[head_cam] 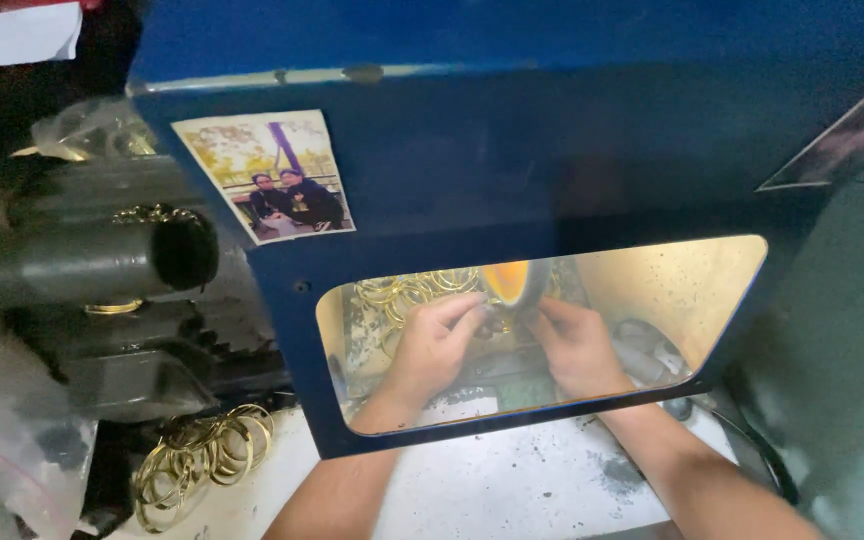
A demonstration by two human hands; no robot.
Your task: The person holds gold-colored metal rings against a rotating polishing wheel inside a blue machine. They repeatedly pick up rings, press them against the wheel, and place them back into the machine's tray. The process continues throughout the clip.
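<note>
Hands behind the clear window (652, 300) of a blue guard (512, 150), close together under a spinning wheel (505, 282) that glows orange. Left hand (435, 345) and right hand (574, 345) both pinched narrow on something small at the wheel's lower edge, fingertips nearly touching; likely a ring, but too blurred and covered by fingers to tell. Held piece straight ahead of and just above both hands, between them, neither hand clearly nearer. Long axis of it not readable. Heap of gold rings (417, 288) behind the left hand, inside the guard. Second heap of rings (202, 462) on the bench (512, 490), well apart to the left, outside the guard, beneath a dark motor (102, 260). Photo (267, 175) stuck on the guard's face. Wheel's upper part cut off by the guard; right side of the chamber dim, grey shapes there unclear.
</note>
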